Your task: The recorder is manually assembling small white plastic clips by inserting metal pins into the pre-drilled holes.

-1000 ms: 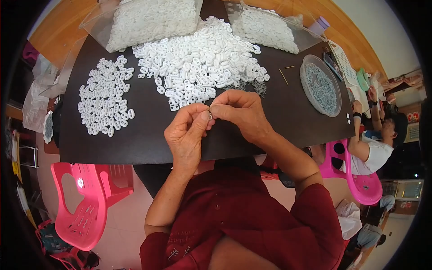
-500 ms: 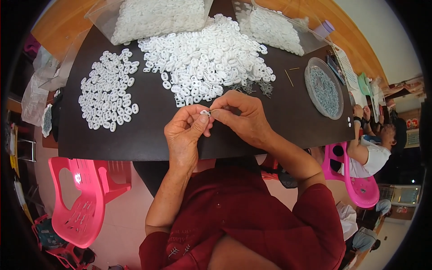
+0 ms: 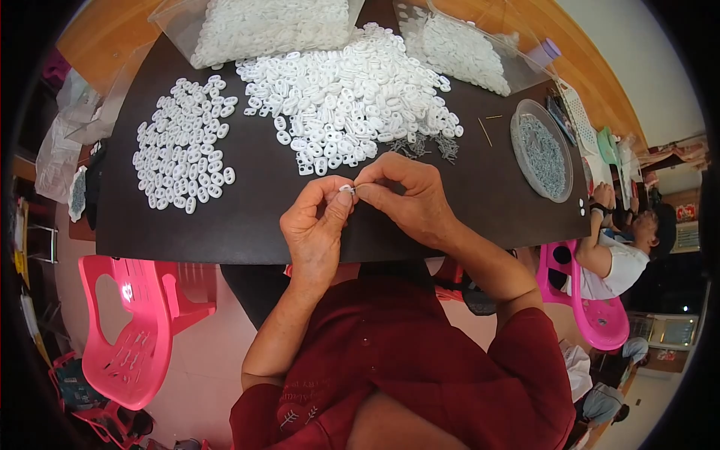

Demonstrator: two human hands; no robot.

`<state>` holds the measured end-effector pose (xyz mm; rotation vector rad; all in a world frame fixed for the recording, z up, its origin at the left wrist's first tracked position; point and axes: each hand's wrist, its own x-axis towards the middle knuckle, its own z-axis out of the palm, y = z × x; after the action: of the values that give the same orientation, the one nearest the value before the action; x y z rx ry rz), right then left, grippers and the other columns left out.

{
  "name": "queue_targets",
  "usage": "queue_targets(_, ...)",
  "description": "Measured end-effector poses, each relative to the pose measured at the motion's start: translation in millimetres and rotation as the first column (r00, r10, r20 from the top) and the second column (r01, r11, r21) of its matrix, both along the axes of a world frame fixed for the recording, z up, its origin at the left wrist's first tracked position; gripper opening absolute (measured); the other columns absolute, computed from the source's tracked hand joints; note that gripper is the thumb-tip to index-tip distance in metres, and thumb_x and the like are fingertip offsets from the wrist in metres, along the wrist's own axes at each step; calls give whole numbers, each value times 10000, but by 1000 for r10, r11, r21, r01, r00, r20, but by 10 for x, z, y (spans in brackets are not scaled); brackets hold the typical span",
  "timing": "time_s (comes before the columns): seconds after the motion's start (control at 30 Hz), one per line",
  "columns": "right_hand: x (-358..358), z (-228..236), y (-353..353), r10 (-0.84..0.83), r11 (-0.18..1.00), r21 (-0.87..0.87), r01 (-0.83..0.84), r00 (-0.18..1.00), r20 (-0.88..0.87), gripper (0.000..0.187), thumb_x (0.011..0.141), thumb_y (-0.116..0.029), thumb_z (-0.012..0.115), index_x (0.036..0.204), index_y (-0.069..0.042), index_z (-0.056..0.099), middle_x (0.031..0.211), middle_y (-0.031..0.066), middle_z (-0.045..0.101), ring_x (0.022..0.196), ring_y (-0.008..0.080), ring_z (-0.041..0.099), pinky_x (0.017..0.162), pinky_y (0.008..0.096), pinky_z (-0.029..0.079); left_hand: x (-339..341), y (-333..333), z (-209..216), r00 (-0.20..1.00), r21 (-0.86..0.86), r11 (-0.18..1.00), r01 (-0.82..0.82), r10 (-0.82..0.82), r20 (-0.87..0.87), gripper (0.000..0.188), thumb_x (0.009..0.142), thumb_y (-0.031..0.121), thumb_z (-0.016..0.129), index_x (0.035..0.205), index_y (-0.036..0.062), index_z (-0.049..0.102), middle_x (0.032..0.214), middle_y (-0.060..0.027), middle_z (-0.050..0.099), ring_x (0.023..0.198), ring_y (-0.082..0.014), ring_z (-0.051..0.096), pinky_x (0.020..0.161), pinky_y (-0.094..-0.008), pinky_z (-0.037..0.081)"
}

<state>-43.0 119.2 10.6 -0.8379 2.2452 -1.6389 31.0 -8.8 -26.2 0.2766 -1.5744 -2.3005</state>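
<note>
They wear dark trousers (image 3: 250,291) and a deep-red short-sleeved shirt (image 3: 435,345) with buttons (image 3: 366,341) and pale sprig-like motifs (image 3: 291,418) at left.

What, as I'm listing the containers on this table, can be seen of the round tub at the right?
The round tub is shallow, with a pale rim and a wall that looks like clear plastic. It sits open side up and holds many small, thin grey pieces that look metallic. It rests on the dark table toward its right side, right of two thin gold-coloured rods. Neither the left hand nor the right hand touches it.
</note>
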Motion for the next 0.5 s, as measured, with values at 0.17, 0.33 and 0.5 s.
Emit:
queue_targets(0.17, 24, -12, -23, 7, 1000, 14, -7, 999, -38, 31, 791, -9, 634, 818, -14, 650, 752, 6, 585, 678, 59, 517, 606, 214, 408, 24, 24, -47, 996, -128, 988, -85, 82, -35, 123, 880, 77, 606, 938, -28, 634, 770, -9, 601, 648, -45, 492, 563, -172, 397)
queue_targets(0.33, 16, -108, -27, 9, 1000, 13, -7, 993, -116, 15, 788, -3, 635, 798, -14, 638, 722, 3, 551, 653, 59, 487, 575, 221, 391, 49, 46, -70, 991, -214, 968, -133, 130, -27, 84, 853, 25, 621, 915, -26, 642, 764, -14, 583, 704, -65, 522, 634, -199, 429)
queue_targets(0.5, 2, -160, -47, 42, 999, 15, -40, 979, -197, 19, 788, -4, 634, 801, -14, 625, 735, 14, 544, 656, 69, 490, 570, 222, 389, 54, 42, -103, 989, -214, 966, -145, 139, -41, 84, 853, 23, 618, 916, -26, 644, 759, -14, 585, 664, -60, 508, 594, -197, 423)
